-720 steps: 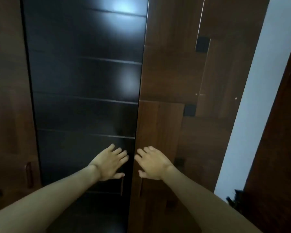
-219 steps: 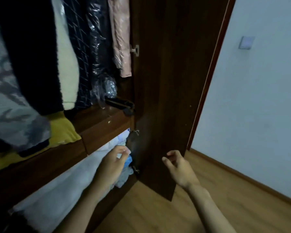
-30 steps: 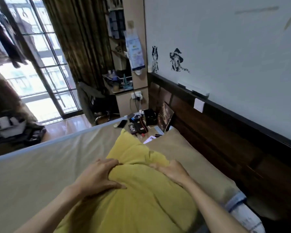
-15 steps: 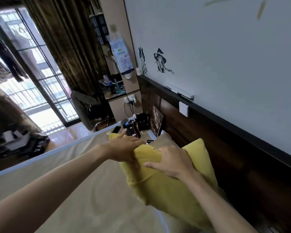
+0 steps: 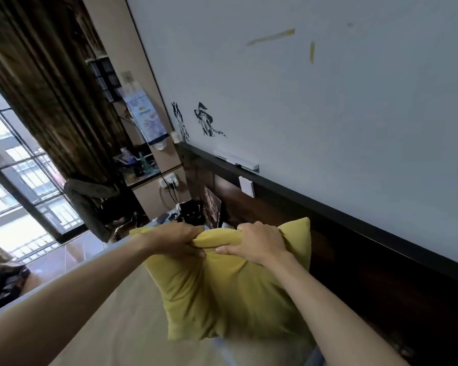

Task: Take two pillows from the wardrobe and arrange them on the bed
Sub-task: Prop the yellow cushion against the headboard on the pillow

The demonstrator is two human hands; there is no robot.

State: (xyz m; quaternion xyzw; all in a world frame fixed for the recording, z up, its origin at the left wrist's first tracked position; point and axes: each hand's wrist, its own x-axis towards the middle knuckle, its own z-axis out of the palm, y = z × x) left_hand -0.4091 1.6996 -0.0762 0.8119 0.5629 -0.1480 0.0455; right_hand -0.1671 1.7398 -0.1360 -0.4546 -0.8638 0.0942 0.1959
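Yellow pillow (image 5: 230,289) lifted higher, hands (image 5: 217,241) gripping its top edge

Pillow (image 5: 230,291): plain mustard yellow, no pattern. Bed (image 5: 122,328) sheet: beige, with a pale blue edge at 9 o'clock. Headboard (image 5: 368,260): dark brown wood with a black top rail. Wall (image 5: 328,101): pale grey-white, with two black figure stickers (image 5: 206,120) at 12 o'clock and two yellowish tape marks (image 5: 271,37) above. Curtain (image 5: 45,83) at 10 o'clock: dark brown, vertically streaked.
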